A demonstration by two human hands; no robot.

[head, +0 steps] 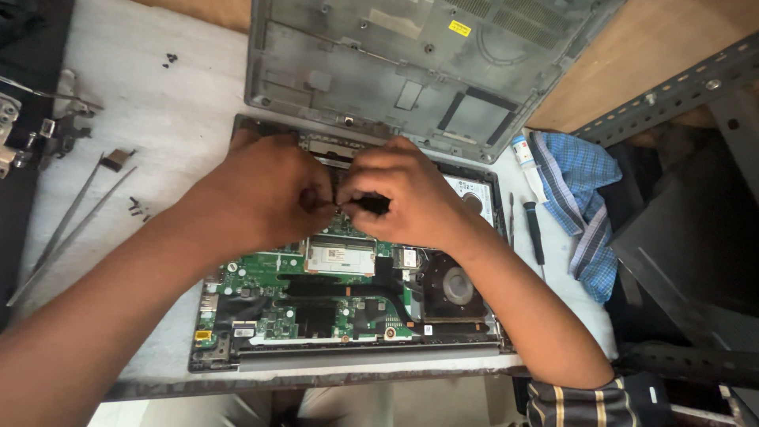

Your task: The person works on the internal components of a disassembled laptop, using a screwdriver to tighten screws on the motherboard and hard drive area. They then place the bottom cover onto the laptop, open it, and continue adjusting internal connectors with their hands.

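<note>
Two hands close together over an open laptop (332, 308) on the white table (174, 119). Left hand (265, 194) curled, fingers pinched together on something too small to see. Right hand (407, 198) with fingers clamped on a black screwdriver (373, 205), just above the green board (261, 277). Round fan (457, 286) near the right wrist. Grey bottom cover (411, 63) leaning up behind. Spare screwdriver (535, 231) and blue checked cloth (581, 198) off to the right. Tiny screws (136, 207) at the left.
</note>
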